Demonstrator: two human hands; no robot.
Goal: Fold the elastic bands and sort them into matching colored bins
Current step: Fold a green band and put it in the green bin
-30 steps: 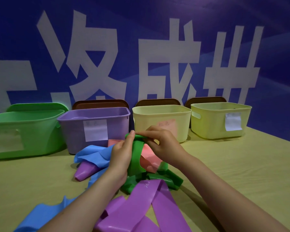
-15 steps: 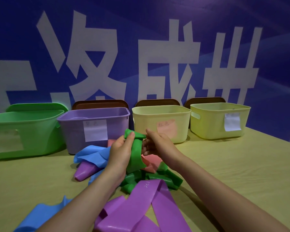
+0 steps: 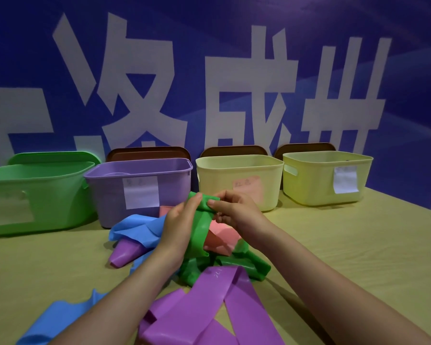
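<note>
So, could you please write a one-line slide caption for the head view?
Both hands, left and right, fold a green elastic band before four plastic bins.

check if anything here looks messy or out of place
Mostly the loose pile: the blue elastic band, pink elastic band and purple elastic band lie tangled and unfolded on the wooden table. The left hand and right hand hold the green elastic band. Nothing looks damaged.

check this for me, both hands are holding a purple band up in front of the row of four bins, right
Not quite: the band in both hands is green, not purple. The head view shows the left hand and right hand gripping the green band before the four bins; the purple band lies on the table.
</note>
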